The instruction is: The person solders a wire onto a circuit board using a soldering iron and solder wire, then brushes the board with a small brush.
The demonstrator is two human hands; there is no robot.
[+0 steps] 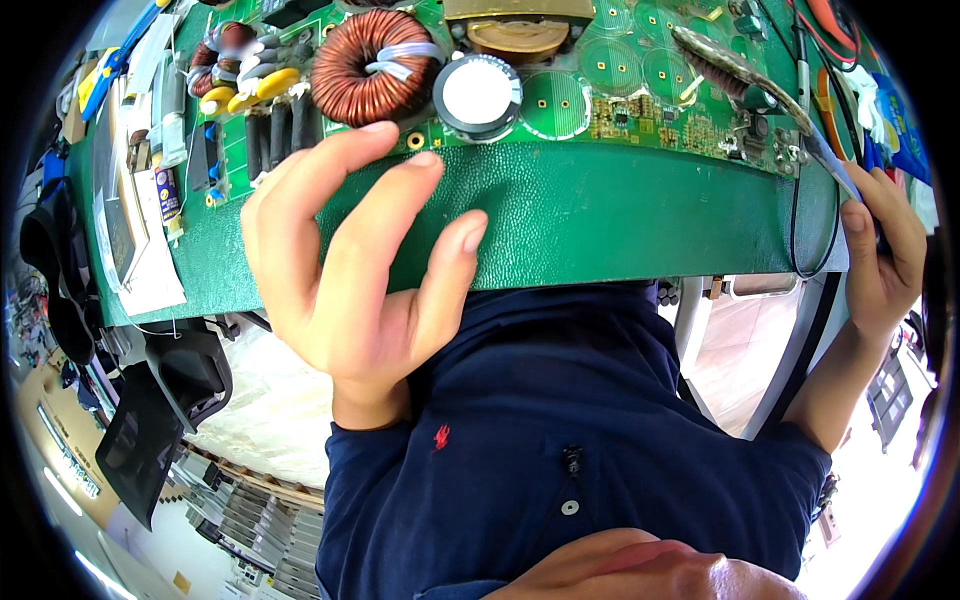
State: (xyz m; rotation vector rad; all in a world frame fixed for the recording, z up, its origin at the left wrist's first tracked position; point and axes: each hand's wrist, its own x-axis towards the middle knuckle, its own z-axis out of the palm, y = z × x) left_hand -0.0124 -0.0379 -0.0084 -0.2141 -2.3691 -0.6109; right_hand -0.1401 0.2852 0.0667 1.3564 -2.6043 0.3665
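Note:
My left hand (pixel 350 270) hovers at the near edge of a green circuit board (pixel 555 105), fingers bent and spread, with nothing held. Close to its fingertips stand a large copper-wound ring coil (pixel 345 75) and a round capacitor (pixel 478 95) with a white top. Over at the right, my right hand (pixel 885 250) grips the handle of a worn brush (pixel 745 68). Its dark bristles sit over the board's right part, by the small soldered parts; whether they touch it I cannot tell. A block-shaped transformer (pixel 520 30) stands at the board's far side.
The board lies on a green mat (pixel 610 215). A black cable (pixel 793 235) loops over the mat's edge near my right hand. Left of the board are a small blue tube (pixel 167 192), papers and tools. A black chair (pixel 140 440) stands at lower left.

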